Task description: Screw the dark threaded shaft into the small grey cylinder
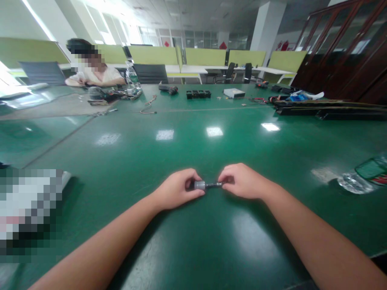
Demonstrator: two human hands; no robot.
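Over the green table [187, 153], my left hand [175, 188] grips a small grey cylinder [199, 185] between thumb and fingers. A thin dark rod [213, 185] sticks out of the cylinder to the right. The fingertips of my right hand [242, 181] are pinched at the rod's right end, which they partly cover. Cylinder and rod lie level, in one line between the two hands. Their exact kind is too small to make out.
A clear plastic bottle [359, 181] lies at the right. A blurred-out pale object [30, 201] is at the left. Black bars [332, 109], a white box [234, 93] and a black part [198, 94] are farther back. Another person [99, 74] sits across the table at the left.
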